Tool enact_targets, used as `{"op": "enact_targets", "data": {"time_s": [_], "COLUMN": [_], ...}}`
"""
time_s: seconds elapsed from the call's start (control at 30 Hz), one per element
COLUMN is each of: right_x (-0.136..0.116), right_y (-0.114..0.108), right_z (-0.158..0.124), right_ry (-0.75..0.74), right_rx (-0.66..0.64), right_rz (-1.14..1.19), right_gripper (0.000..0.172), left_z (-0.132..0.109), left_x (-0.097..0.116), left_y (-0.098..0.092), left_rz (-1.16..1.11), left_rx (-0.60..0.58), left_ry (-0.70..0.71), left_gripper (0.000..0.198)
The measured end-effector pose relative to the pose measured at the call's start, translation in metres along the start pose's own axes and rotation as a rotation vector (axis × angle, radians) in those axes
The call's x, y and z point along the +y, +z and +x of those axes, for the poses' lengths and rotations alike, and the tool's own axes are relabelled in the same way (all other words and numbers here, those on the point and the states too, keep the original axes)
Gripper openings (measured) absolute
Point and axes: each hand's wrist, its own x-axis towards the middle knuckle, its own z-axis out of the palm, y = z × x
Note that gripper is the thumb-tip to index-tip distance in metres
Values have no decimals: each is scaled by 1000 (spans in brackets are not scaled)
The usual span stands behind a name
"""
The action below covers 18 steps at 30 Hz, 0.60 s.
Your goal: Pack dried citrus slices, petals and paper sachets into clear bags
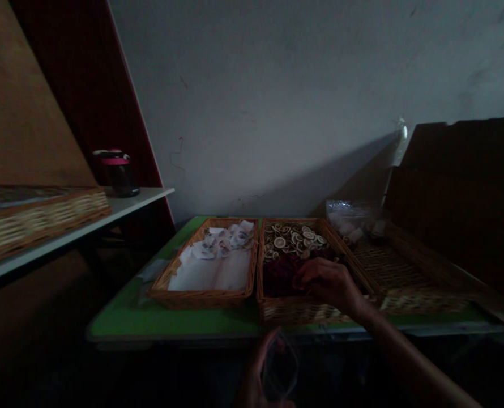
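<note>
My left hand [256, 371] is low in front of the table, its fingers wrapped around a small clear plastic bag [281, 368] whose mouth faces up. My right hand [330, 283] reaches into the middle wicker basket [294, 311]. Its fingertips are pinched together at a heap of dark red dried pieces [280, 275], and a reddish bit shows at them; the dim light hides their exact kind. Behind that heap, in the same basket, lie pale dried fruit slices [297, 238] with dark rims.
Left of it, a wicker basket [226, 297] holds white paper and small packets [226, 241]. To the right are another wicker basket [422, 300] and a clear bag [349, 221]. A dark bottle [120, 175] stands on a side shelf [145, 198]. The table [171, 326] is green.
</note>
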Motion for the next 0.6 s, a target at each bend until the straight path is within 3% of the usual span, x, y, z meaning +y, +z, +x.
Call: {"op": "enact_targets", "data": {"time_s": [0.1,0.33,0.43,0.5,0.6], "right_x": [-17,-61,-72,-76,-74], "right_y": [4,15,22,24,19], "right_z": [-9,-20,-20,-19,-13], "right_ry": [-5,66,102,119,65], "right_rx": [-77,-449,-534,-563,-561], "right_rz": [25,73,56,68,17], "right_gripper": [8,19,22,27,28], "left_z": [-1,3,4,4,4], "left_x": [3,29,37,30,2], "left_y": [1,6,11,12,8], "left_rz": [114,270,237,195,169], "left_rx": [5,-6,-8,-20,-25], "left_ry": [-25,237,284,300,329], "left_gripper": [110,107,103,105,109]}}
